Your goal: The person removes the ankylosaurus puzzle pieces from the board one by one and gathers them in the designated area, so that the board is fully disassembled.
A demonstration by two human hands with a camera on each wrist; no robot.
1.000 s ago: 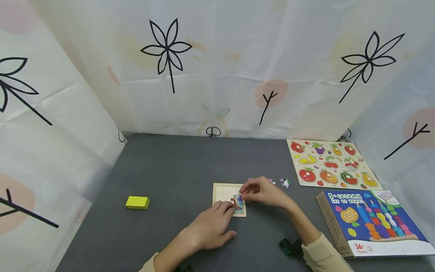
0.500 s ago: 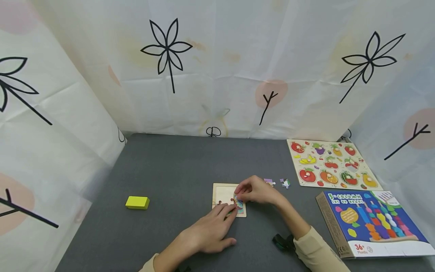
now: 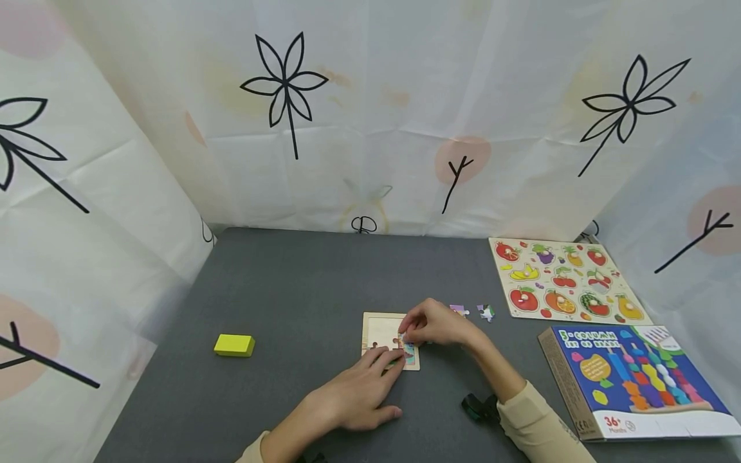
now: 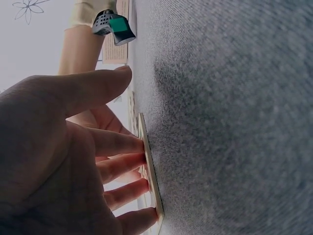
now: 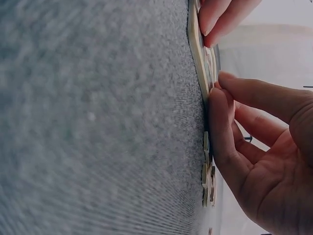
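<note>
A small framed wooden jigsaw puzzle board (image 3: 382, 323) lies on the grey table, with colourful pieces fitted along its lower and right parts. My left hand (image 3: 361, 393) rests its outstretched fingertips on the board's near edge; the left wrist view shows those fingers (image 4: 124, 193) touching the rim. At the board's right side, my right hand (image 3: 441, 323) pinches a jigsaw piece (image 3: 402, 336) between thumb and forefinger, low over the board. Most of that piece is hidden by the fingers. Beyond the right hand lie a purple loose piece (image 3: 459, 310) and a green-and-white loose piece (image 3: 486, 312).
A yellow block (image 3: 234, 345) sits to the left. On the right lie a wooden fruit puzzle (image 3: 570, 280) and, nearer, a blue toy box (image 3: 642, 379). A patterned white cloth (image 3: 370, 128) borders the table at the back and sides.
My right hand has shifted slightly left, further over the board with its piece, uncovering more of the purple loose piece. The left fingers have slid a little right along the near edge.
</note>
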